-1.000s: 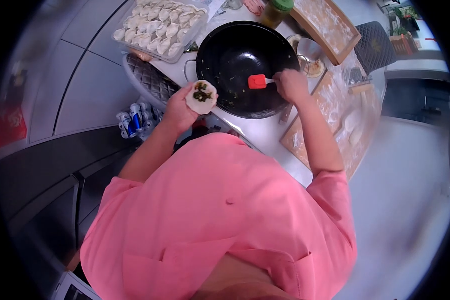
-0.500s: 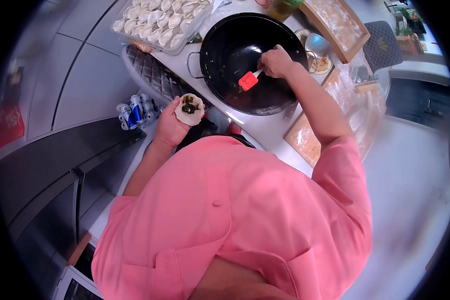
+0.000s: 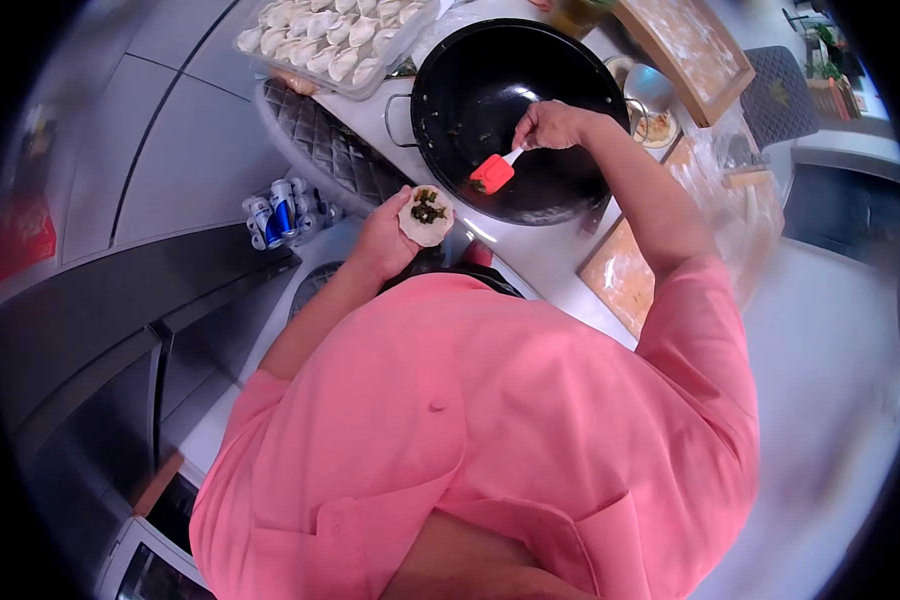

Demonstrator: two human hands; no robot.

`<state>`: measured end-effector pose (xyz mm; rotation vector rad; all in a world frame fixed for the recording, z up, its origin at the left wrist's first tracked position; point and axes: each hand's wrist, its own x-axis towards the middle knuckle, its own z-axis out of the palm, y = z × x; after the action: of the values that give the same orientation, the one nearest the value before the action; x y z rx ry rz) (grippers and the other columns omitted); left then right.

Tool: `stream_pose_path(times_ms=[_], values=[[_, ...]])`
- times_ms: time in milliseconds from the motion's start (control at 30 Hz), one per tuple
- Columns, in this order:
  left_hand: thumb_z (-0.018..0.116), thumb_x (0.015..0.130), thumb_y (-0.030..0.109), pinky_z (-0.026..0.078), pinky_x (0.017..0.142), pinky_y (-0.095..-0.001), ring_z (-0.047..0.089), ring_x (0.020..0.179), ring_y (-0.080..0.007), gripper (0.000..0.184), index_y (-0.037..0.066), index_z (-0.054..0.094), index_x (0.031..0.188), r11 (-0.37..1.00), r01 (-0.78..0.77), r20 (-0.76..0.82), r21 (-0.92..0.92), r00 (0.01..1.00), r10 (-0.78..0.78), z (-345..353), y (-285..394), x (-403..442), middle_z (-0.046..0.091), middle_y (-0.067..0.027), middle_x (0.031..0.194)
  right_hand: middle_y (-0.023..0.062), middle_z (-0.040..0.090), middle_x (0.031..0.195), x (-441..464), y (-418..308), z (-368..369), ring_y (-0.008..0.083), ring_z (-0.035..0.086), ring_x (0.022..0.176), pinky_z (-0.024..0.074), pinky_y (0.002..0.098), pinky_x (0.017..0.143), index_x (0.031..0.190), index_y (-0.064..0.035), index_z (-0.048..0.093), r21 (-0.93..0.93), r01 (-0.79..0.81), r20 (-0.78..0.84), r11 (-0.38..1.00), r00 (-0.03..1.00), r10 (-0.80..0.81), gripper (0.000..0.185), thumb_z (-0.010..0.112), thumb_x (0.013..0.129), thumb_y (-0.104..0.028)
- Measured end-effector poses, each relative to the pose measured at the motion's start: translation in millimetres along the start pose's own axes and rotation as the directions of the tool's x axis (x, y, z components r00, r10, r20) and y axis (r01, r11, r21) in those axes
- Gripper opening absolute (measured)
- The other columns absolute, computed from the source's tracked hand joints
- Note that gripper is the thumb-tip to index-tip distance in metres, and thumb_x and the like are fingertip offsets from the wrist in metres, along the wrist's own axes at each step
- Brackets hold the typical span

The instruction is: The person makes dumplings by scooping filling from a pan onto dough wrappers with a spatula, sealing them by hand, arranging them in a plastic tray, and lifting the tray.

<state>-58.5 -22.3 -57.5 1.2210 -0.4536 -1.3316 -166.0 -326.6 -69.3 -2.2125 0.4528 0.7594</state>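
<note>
A round dumpling wrapper [image 3: 425, 233] rests on the fingers of my left hand [image 3: 385, 240], with a small heap of chopped dark green filling [image 3: 428, 207] in its middle. My right hand [image 3: 550, 127] grips the white handle of a spatula [image 3: 493, 174] with a red head. That head is over the near left part of a large black wok [image 3: 470, 75], with bits of green on it. A few green scraps cling to the wok's inner wall. The wrapper is just outside the wok's near left rim.
A clear plastic box [image 3: 360, 85] of folded dumplings stands left of the wok. On the right are a floured wooden tray [image 3: 705, 60], a metal bowl [image 3: 650, 88] and a floured board [image 3: 620, 270]. Blue-and-silver cans [image 3: 283, 207] sit lower left.
My left hand has moved right with the filled wrapper, closer to the wok. The spatula head has shifted slightly down and left within the wok. The whole view has shifted a little.
</note>
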Motion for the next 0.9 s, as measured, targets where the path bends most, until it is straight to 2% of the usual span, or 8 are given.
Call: stream_pose_path(times_ms=[333, 400, 467, 633, 667, 733, 800, 900], values=[[0.032, 0.098, 0.028, 0.045, 0.092, -0.047, 0.054, 0.109, -0.0343, 0.039, -0.002, 0.045, 0.119, 0.979, 0.002, -0.05, -0.202, 0.999, -0.013, -3, -15, 15, 0.054, -0.02, 0.119, -0.0001, 0.063, 0.077, 4, -18, -2, 0.0094, 0.055, 0.077, 0.0431, 0.0246, 0.074, 0.095, -0.0045, 0.07, 0.28, 0.123, 0.018, 0.952, 0.991, -0.133, 0.018, 0.059, 0.081, 0.0], [0.032, 0.098, 0.028, 0.045, 0.093, -0.046, 0.055, 0.109, -0.033, 0.039, -0.002, 0.046, 0.118, 0.743, 0.163, -0.045, -0.649, 0.967, -0.252, -3, -13, 20, 0.053, -0.0195, 0.119, 0.0019, 0.065, 0.077, 3, -23, -4, 0.0117, 0.057, 0.077, 0.0442, 0.0263, 0.073, 0.095, -0.007, 0.07, 0.288, 0.188, 0.012, 0.939, 0.98, -0.2, 0.019, 0.06, 0.08, -0.003], [0.031, 0.099, 0.029, 0.045, 0.093, -0.0456, 0.055, 0.108, -0.0322, 0.04, -0.002, 0.045, 0.12, 0.881, 0.138, -0.07, -0.453, 0.979, -0.189, 0, -10, 17, 0.053, -0.0191, 0.119, 0.0039, 0.066, 0.078, -4, -37, -7, 0.0141, 0.059, 0.078, 0.0453, 0.0281, 0.072, 0.096, -0.0095, 0.07, 0.294, 0.252, 0.009, 0.922, 0.964, -0.266, 0.019, 0.06, 0.08, -0.006], [0.029, 0.099, 0.031, 0.045, 0.093, -0.0449, 0.056, 0.107, -0.0303, 0.043, -0.002, 0.044, 0.123, 0.994, 0.07, -0.081, -0.088, 0.994, -0.077, 4, 4, 7, 0.054, -0.0176, 0.119, 0.0067, 0.064, 0.079, -20, -73, -4, 0.0228, 0.059, 0.079, 0.0449, 0.0324, 0.074, 0.088, -0.013, 0.071, -0.168, 0.466, -0.253, 0.869, 0.831, -0.495, 0.014, 0.064, 0.077, -0.007], [0.028, 0.099, 0.031, 0.045, 0.093, -0.0447, 0.056, 0.107, -0.0305, 0.044, -0.002, 0.043, 0.124, 0.974, 0.078, -0.066, -0.215, 0.993, -0.094, -2, -5, 10, 0.054, -0.0176, 0.119, 0.0067, 0.064, 0.079, -26, -83, -3, 0.0228, 0.059, 0.079, 0.0449, 0.0324, 0.074, 0.088, -0.013, 0.071, -0.175, 0.477, -0.243, 0.862, 0.827, -0.507, 0.014, 0.064, 0.077, -0.007], [0.028, 0.099, 0.031, 0.045, 0.093, -0.0446, 0.056, 0.107, -0.0306, 0.045, -0.003, 0.043, 0.125, 0.937, 0.073, -0.057, -0.343, 0.993, -0.099, -10, -14, 12, 0.054, -0.0177, 0.119, 0.0052, 0.059, 0.075, -42, -103, 1, 0.0245, 0.056, 0.079, 0.0433, 0.0352, 0.074, 0.086, -0.0158, 0.07, -0.572, 0.379, -0.322, 0.727, 0.712, -0.624, 0.014, 0.066, 0.074, -0.011], [0.028, 0.099, 0.032, 0.044, 0.093, -0.0444, 0.056, 0.107, -0.0317, 0.045, -0.003, 0.044, 0.123, 0.819, 0.112, -0.042, -0.563, 0.986, -0.163, -14, -14, 10, 0.054, -0.0186, 0.118, 0.0037, 0.054, 0.072, -50, -111, 9, 0.0223, 0.054, 0.077, 0.0417, 0.0352, 0.074, 0.086, -0.0155, 0.069, -0.631, 0.4, -0.345, 0.664, 0.622, -0.703, 0.016, 0.065, 0.072, -0.01], [0.028, 0.098, 0.032, 0.044, 0.094, -0.0443, 0.055, 0.107, -0.0325, 0.045, -0.004, 0.045, 0.12, 0.946, 0.041, -0.072, -0.321, 0.995, -0.067, -14, -5, 0, 0.054, -0.0197, 0.117, 0.0042, 0.054, 0.076, -71, -126, 19, 0.0251, 0.054, 0.077, 0.0435, 0.0363, 0.073, 0.088, -0.0116, 0.068, -0.674, 0.375, -0.394, 0.636, 0.546, -0.74, 0.022, 0.064, 0.067, -0.006]])
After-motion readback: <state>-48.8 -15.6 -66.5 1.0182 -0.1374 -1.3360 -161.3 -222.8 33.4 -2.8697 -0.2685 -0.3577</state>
